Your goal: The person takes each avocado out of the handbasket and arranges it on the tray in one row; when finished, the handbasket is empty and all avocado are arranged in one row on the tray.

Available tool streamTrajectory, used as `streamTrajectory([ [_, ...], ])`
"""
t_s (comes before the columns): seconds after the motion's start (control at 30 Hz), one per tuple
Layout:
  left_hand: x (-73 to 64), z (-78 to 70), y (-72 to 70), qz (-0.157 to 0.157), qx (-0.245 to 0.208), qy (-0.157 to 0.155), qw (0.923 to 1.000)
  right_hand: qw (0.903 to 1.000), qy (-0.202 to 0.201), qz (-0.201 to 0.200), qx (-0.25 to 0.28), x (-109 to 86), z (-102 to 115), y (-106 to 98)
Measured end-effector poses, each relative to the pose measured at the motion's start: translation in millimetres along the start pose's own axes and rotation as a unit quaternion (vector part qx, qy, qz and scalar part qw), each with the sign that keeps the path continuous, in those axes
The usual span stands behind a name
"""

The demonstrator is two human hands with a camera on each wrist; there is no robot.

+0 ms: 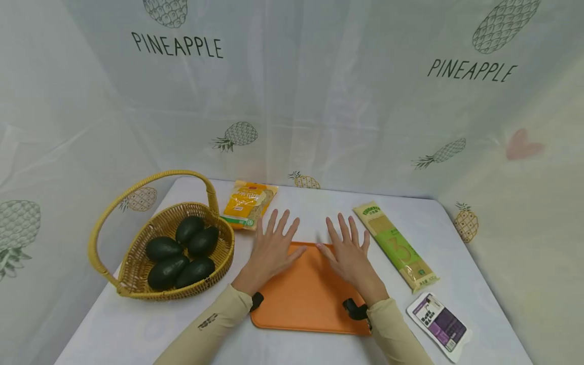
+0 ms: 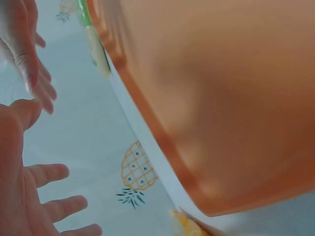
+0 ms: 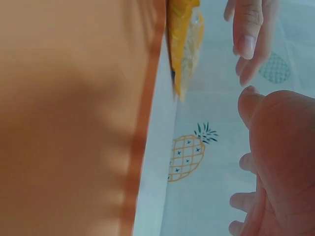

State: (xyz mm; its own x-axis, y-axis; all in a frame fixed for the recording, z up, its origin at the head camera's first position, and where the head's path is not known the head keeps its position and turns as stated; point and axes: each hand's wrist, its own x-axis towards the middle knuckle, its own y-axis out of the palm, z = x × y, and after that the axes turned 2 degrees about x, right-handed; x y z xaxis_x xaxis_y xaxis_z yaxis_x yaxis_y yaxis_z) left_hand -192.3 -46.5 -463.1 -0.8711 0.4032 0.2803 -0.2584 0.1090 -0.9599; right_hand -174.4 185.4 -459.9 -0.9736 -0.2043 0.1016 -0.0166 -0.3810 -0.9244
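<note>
Orange tray [image 1: 306, 305]: L hand [image 1: 272, 251] & R hand [image 1: 350, 256] hover above, both w/ fingers [image 1: 282, 222] spread wide.

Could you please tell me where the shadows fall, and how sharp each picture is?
Head view: backdrop lettering is legible, faint shadow on the orange tray; left wrist view: soft-edged dark patch across the tray; right wrist view: similarly diffuse shadow on the tray, pineapple print clearer.
</note>
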Motion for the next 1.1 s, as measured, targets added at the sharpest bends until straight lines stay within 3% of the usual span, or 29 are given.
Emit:
streamTrajectory([
  [0.13,-0.7,2.0,-0.7,0.002,-0.001,-0.001,1.0,1.0,0.006,0.003,0.002,-1.7,-0.6,-1.8],
  [0.37,-4.1,5.9,-5.3,-0.034,0.001,0.007,0.9994,1.0,0.002,-0.006,0.006,-4.7,-7.0,-1.8],
  [0.77,-12.9,11.7,-10.2,-0.037,0.003,0.004,0.9993,0.9999,0.012,-0.006,-0.002,-12.2,-19.1,-3.8],
  [0.93,-20.6,10.9,-15.1,-0.066,-0.004,0.0,0.9978,0.9995,0.029,0.003,0.008,-16.4,-23.9,-3.4],
  [1.1,-28.0,10.6,-22.0,-0.116,-0.004,-0.001,0.9932,0.9993,0.035,0.002,0.016,-20.8,-28.4,-3.3],
])
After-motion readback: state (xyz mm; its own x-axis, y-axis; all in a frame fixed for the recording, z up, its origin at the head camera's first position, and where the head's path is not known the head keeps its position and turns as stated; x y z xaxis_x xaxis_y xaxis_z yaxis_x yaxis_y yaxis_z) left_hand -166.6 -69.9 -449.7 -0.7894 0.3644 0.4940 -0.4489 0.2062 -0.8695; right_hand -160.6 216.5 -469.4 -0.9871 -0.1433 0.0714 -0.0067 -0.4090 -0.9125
